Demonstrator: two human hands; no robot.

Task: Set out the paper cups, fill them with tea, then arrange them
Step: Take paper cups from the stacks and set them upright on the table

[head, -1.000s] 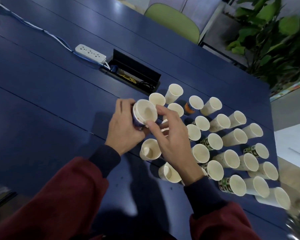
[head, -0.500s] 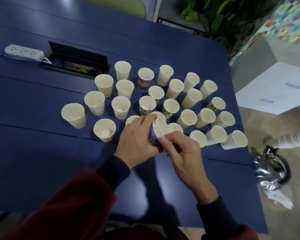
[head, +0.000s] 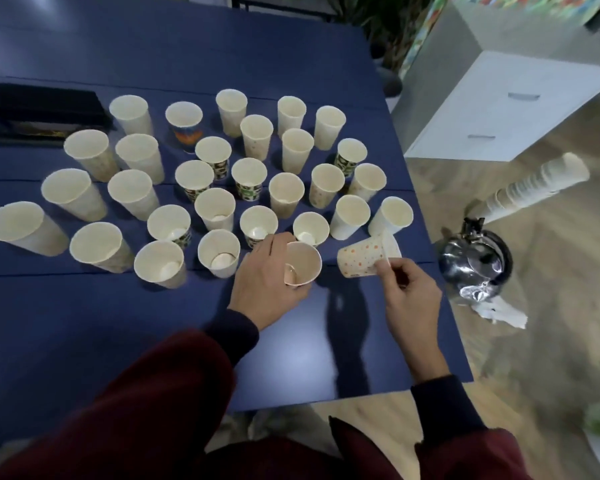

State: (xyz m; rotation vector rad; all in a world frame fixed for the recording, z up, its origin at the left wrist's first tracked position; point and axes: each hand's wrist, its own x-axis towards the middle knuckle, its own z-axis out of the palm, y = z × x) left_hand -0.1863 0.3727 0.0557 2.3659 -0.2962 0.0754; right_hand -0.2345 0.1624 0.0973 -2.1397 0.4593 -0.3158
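Several empty paper cups [head: 214,211] stand upright in rows on the blue table [head: 84,323]. My left hand [head: 262,284] grips an upright paper cup [head: 302,263] at the front of the group. My right hand [head: 407,292] pinches the rim of a dotted paper cup [head: 362,259], which is tilted on its side just above the table, to the right of the left hand's cup. Both cups look empty.
A steel kettle [head: 475,261] sits on the floor right of the table, with a long stack of paper cups [head: 534,183] lying beside it. A white drawer cabinet [head: 499,109] stands at the right rear. A black cable box [head: 32,112] is set in the table at the far left.
The two hands held one nested stack together; now they are apart, each with one cup. The dotted cup came off to the right. The view swung right and down.
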